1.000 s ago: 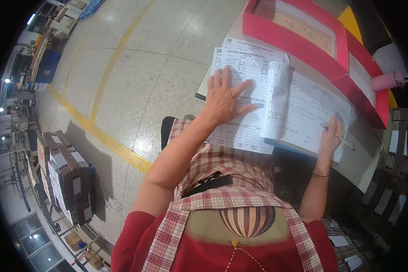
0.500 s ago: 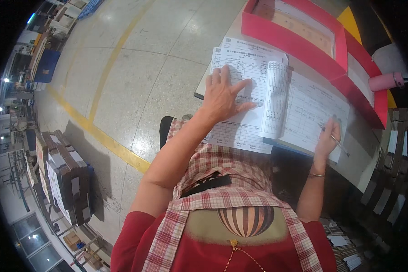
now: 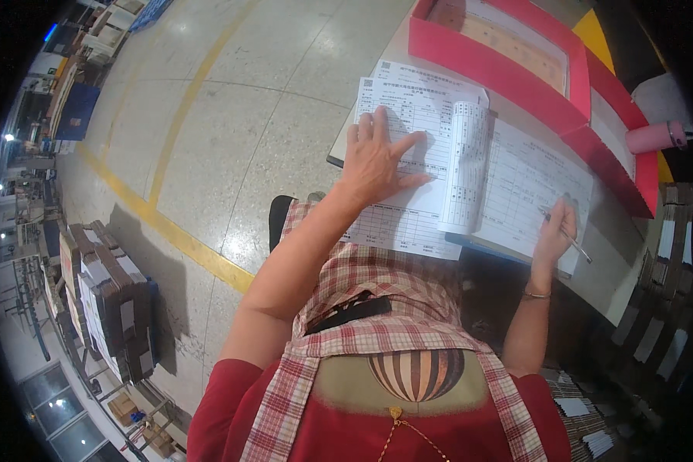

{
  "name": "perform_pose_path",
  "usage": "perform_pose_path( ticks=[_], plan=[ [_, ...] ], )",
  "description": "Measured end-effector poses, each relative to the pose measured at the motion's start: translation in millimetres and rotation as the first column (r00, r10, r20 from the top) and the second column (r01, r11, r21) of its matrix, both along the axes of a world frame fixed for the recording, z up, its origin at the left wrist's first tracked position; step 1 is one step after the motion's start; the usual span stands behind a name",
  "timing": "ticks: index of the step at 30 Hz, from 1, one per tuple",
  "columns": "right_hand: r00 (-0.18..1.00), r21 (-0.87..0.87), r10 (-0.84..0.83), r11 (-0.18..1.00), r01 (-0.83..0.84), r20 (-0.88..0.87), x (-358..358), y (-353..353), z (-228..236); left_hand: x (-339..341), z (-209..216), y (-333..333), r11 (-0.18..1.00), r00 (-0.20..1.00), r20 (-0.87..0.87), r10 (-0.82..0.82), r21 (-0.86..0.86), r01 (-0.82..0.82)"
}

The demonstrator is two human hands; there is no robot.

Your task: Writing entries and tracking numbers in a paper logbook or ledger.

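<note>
Pen has tilted; likely light, stiff: your right hand rightly pinches low; left hand spread, empty, beside curled page.

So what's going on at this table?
A person in a red-checked cloth apron rests the left hand, spread out, on printed white paper forms. The right hand holds a slim silvery pen over a white ruled sheet; whether its tip touches is unclear. An open pinkish-red box lies beyond.

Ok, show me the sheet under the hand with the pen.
The sheet right of the curled page; the right hand holds the pen there. The left hand lies on the left form.
</note>
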State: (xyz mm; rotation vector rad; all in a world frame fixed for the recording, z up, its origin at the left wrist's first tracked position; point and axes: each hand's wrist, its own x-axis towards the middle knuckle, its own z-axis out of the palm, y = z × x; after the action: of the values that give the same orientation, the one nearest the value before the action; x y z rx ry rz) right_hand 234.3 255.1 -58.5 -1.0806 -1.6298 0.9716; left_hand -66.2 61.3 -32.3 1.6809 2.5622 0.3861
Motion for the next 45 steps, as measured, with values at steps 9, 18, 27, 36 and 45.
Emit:
perform_pose_path(
  ticks=[9, 18, 27, 36, 45],
  plan=[
    [0.996, 0.137, -0.006, 0.991, -0.006, 0.086, 1.0, -2.8, 1.6, 7.9, 0.5, 4.6, 0.999, 1.000, -0.004, -0.004, 0.038, 0.004],
    [0.988, 0.269, -0.033, 0.963, -0.008, 0.148, -25.0, -12.2, 0.6, 6.5, 16.2, 4.6, 0.999, 0.997, -0.080, 0.022, -0.030, -0.025],
    [0.964, 0.311, -0.040, 0.949, -0.045, 0.261, -19.8, -13.7, 17.9, 11.5, 13.4, 10.1, 0.997, 0.993, -0.120, 0.018, -0.076, -0.027],
    [0.962, 0.290, -0.056, 0.957, -0.024, 0.267, -19.4, -10.0, 13.7, 12.2, 12.0, 10.2, 0.995, 0.990, -0.137, 0.022, -0.096, -0.036],
    [0.948, 0.300, -0.063, 0.953, -0.036, 0.313, -19.4, -11.1, 15.6, 11.4, 13.0, 10.1, 0.991, 0.993, -0.111, 0.038, -0.121, -0.052]
  ],
)
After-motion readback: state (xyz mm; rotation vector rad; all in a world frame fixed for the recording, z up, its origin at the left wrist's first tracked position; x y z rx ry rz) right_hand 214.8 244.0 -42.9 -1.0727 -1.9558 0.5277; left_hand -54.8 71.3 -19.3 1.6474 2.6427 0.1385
